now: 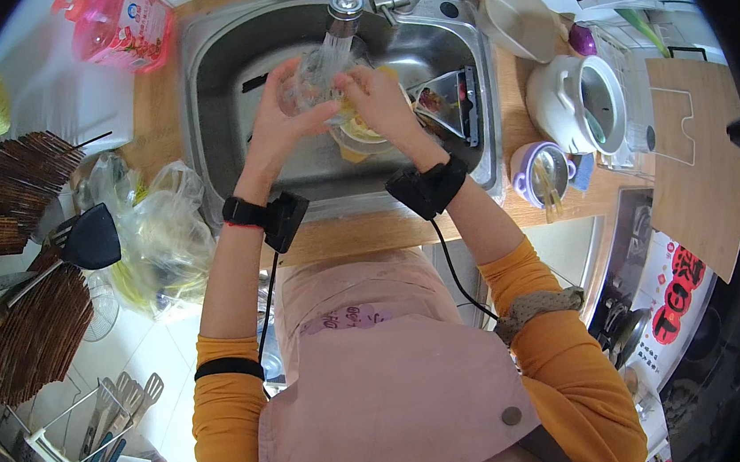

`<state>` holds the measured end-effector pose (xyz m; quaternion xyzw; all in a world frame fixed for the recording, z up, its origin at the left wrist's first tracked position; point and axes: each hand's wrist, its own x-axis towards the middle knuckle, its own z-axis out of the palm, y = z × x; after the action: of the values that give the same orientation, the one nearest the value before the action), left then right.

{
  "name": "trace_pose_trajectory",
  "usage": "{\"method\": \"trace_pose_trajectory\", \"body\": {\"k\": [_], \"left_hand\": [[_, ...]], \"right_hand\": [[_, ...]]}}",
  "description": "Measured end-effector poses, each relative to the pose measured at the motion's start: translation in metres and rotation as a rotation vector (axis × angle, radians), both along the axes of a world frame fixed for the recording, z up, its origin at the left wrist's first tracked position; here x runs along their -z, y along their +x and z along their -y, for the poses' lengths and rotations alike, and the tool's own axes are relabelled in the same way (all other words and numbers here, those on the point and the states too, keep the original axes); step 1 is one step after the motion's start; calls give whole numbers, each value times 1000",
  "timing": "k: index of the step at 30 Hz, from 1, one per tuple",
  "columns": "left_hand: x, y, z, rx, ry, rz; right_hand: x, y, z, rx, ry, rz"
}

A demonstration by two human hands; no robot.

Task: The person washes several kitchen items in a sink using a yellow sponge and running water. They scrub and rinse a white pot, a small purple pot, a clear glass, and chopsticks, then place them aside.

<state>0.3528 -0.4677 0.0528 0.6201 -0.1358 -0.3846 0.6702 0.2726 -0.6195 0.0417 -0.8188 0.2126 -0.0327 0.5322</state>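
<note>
A clear glass bowl is tilted under the running faucet, over a stainless steel sink. My left hand grips its left side, thumb across the near rim. My right hand is at the bowl's right edge, fingers bent near the rim; something yellow lies beneath them, and whether the fingers hold it is hidden. Below, in the basin, a yellowish dish shows partly under the right hand. Right of it a black-edged clear plastic packet leans with dark scraps inside.
Right of the sink stand a beige basin, a white pot, a small purple pot and a wooden cutting board. Left are a pink detergent bottle, plastic bags and a black spatula.
</note>
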Motion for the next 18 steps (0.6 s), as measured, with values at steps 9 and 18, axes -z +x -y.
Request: {"method": "trace_pose_trajectory", "body": {"k": [9, 18], "left_hand": [[24, -4, 11, -181, 38, 325], [28, -7, 17, -301, -39, 316]], "right_hand": [[10, 1, -6, 5, -101, 103], [14, 9, -13, 74, -286, 176]]}}
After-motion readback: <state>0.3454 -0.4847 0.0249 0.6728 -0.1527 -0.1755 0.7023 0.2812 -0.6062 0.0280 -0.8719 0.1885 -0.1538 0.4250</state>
